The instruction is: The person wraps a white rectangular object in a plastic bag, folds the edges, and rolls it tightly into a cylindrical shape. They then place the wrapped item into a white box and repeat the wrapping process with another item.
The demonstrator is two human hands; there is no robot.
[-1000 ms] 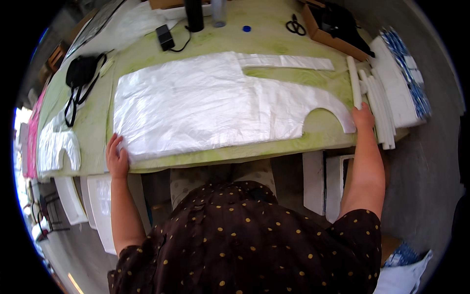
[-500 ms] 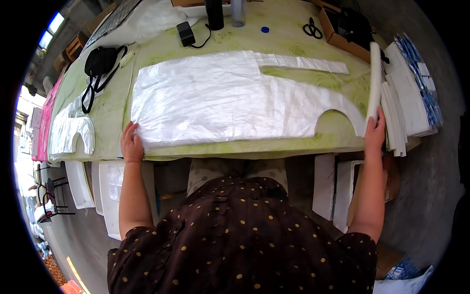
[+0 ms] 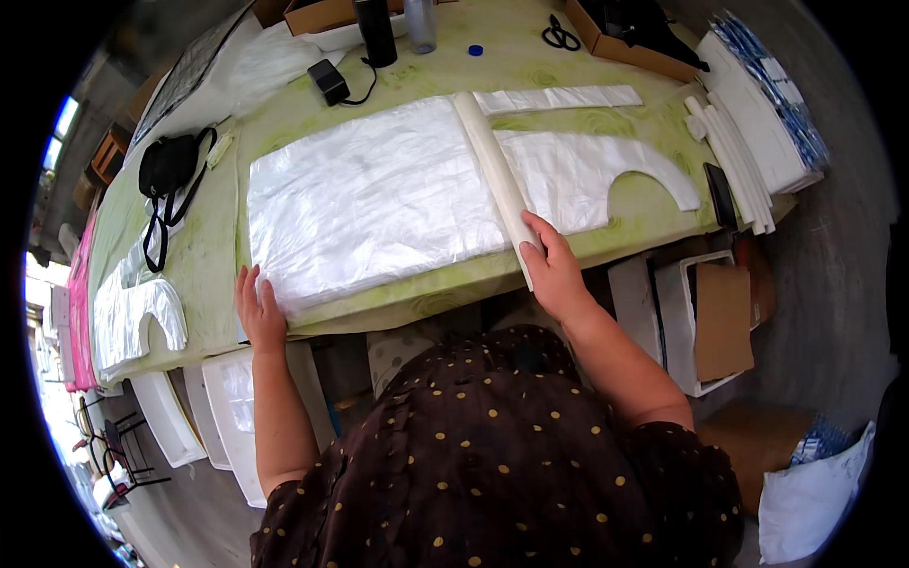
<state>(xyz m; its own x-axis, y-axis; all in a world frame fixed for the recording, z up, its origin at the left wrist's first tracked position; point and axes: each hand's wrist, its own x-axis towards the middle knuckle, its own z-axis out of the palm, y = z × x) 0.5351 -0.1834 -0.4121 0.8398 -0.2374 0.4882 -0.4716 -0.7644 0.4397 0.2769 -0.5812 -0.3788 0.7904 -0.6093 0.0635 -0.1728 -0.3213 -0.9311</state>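
Observation:
A flat white plastic film piece (image 3: 355, 194) with a curved cut-out and a long strip lies across the green patterned tablecloth (image 3: 417, 303). My right hand (image 3: 557, 275) is closed around the near end of a long white roll (image 3: 492, 156), which lies slantwise across the film's middle. At the film's near left corner my left hand (image 3: 260, 308) rests by the edge, its fingers stretched out and holding nothing.
Several white rolls (image 3: 734, 161) and a dark flat object (image 3: 720, 196) lie at the right. Farther back are black scissors (image 3: 561, 35), a blue cap (image 3: 475, 50), a black adapter (image 3: 329, 82) and a dark bottle (image 3: 376, 33). A black bag (image 3: 170, 168) sits left.
My right hand has brought the white roll leftward from the film's right end onto its middle. My left hand stays by the near left corner. The whole view has shifted and tilted.

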